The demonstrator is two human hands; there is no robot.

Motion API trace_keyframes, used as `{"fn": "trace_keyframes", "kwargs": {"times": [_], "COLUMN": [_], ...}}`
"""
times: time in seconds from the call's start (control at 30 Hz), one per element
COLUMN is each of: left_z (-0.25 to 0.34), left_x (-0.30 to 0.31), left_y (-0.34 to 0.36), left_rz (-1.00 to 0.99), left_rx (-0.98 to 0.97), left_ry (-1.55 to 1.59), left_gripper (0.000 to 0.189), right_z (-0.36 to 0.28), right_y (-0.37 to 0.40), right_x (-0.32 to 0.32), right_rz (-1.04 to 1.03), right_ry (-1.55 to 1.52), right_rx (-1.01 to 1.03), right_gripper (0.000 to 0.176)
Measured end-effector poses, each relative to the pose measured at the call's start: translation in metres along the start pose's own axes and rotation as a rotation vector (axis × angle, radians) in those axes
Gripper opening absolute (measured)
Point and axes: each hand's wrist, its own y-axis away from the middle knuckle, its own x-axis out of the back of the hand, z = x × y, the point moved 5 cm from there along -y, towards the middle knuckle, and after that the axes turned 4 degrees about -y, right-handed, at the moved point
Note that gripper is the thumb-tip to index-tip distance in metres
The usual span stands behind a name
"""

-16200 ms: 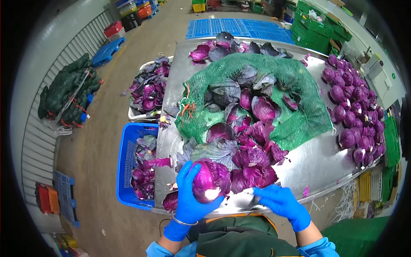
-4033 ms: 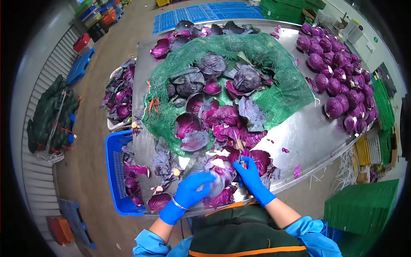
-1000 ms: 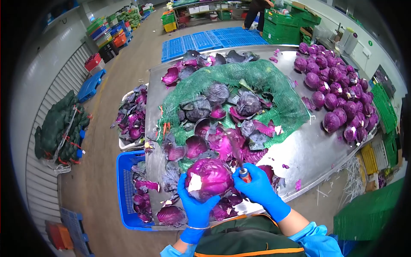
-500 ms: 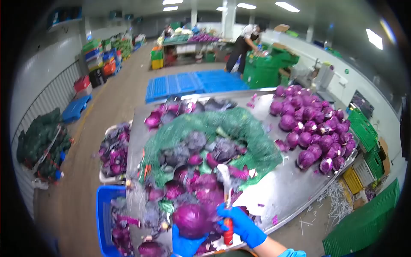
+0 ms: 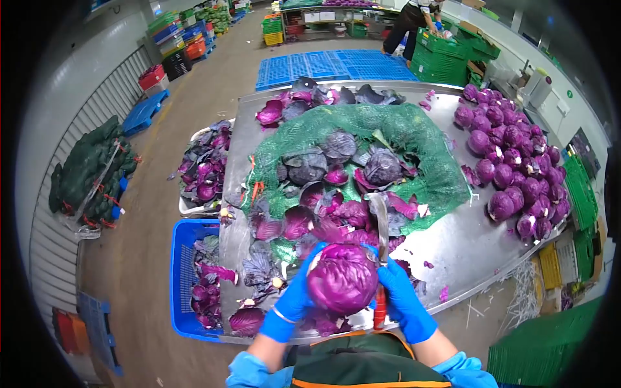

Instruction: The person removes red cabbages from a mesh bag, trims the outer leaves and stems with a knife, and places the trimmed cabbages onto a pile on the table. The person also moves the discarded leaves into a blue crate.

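Observation:
A trimmed red cabbage [image 5: 343, 279] sits in my gloved left hand [image 5: 291, 304], whose fingers wrap its left side. My gloved right hand [image 5: 405, 302] is closed around a knife [image 5: 382, 226] with a red handle, right against the cabbage's right side. The blade points away from me, upright in the view, and its tip is near the loose leaves. Beyond the hands, a green mesh bag [image 5: 427, 165] lies spread on the metal table [image 5: 446, 242], with several untrimmed dark cabbages [image 5: 383, 167] on it. Peeled outer leaves [image 5: 299, 222] lie between the bag and my hands.
Trimmed cabbages [image 5: 501, 204] are heaped at the table's right. On the left stand a blue crate [image 5: 178, 284] and a white bin [image 5: 187, 210], both holding leaves. Blue pallets [image 5: 310, 68] lie behind the table. A co-worker [image 5: 414, 26] bends over green crates [image 5: 443, 61].
The view has tipped downward. My right hand with the knife has come in against the cabbage, which now shows between both hands, turned to a different side.

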Motion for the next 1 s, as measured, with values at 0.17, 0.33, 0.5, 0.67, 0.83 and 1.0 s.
{"fn": "trace_keyframes", "kwargs": {"times": [0.17, 0.33, 0.5, 0.67, 0.83, 1.0], "left_z": [0.001, 0.028, 0.065, 0.078, 0.053, 0.038], "left_x": [-0.013, -0.007, -0.019, -0.027, -0.02, -0.038], "left_y": [0.023, 0.03, 0.032, 0.027, 0.026, 0.006], "left_rz": [0.156, 0.147, 0.079, 0.061, 0.212, 0.16], "left_rx": [0.233, 0.0, -0.329, -0.426, -0.314, -0.245], "left_ry": [0.54, -0.12, -0.716, -0.88, -0.558, -0.591], "left_gripper": [0.091, 0.098, 0.095, 0.096, 0.119, 0.101], "right_z": [-0.016, -0.072, -0.116, -0.023, 0.005, 0.005], "right_y": [0.019, 0.025, -0.027, -0.002, 0.006, 0.006], "right_x": [-0.002, -0.006, 0.013, -0.016, -0.013, 0.025], "right_rz": [0.156, 0.2, 0.226, -0.15, -0.152, -0.09], "right_ry": [0.399, 0.403, 0.986, 0.326, -0.002, 0.016], "right_rx": [0.349, 0.451, 0.69, -0.061, 0.024, 0.067], "right_gripper": [0.036, 0.007, 0.041, 0.06, 0.071, 0.071]}}
